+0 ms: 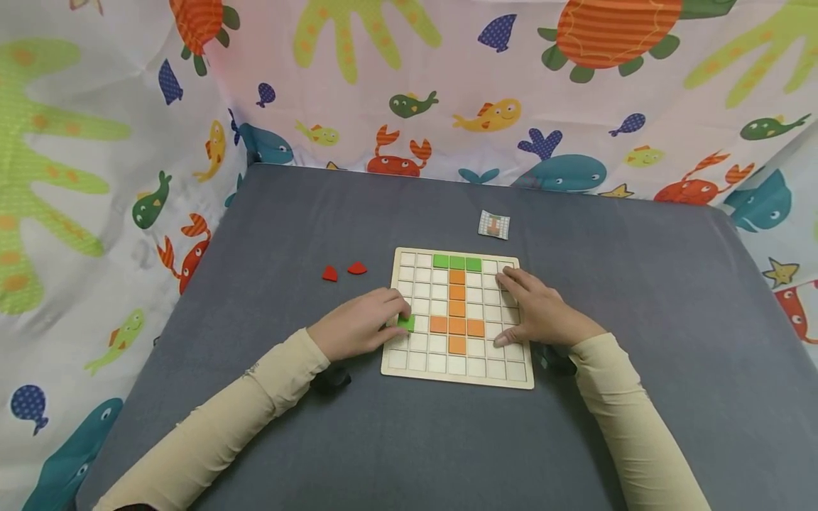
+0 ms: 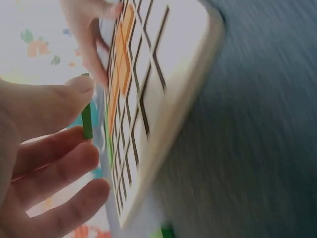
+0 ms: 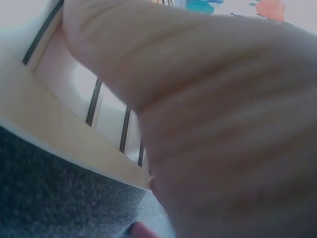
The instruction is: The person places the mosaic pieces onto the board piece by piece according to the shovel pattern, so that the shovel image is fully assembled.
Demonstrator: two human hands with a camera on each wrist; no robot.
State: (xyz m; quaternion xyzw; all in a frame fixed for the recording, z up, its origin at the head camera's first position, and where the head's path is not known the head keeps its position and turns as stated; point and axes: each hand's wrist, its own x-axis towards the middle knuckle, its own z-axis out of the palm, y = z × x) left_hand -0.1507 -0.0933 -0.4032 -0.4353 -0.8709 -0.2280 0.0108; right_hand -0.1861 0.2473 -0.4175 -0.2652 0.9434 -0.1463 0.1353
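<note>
My left hand (image 1: 361, 323) is at the left side of a wooden grid board (image 1: 437, 363). Between its thumb and fingers it pinches a green square tile (image 2: 86, 121), held over the board's left columns. In the left wrist view the tile appears edge-on and just above the surface. Three green tiles (image 1: 456, 261) lie in the top row, and several orange tiles (image 1: 456, 309) form a cross below them. My right hand (image 1: 543, 312) rests on the board's right side with fingers spread; close up in the right wrist view, the hand hides much of the board.
Two red pieces (image 1: 329, 273) lie on the grey table (image 1: 307, 220) left of the board. Behind the board is a small card (image 1: 494, 225) with a printed pattern. A patterned cloth (image 1: 358, 106) hangs along the back and left sides.
</note>
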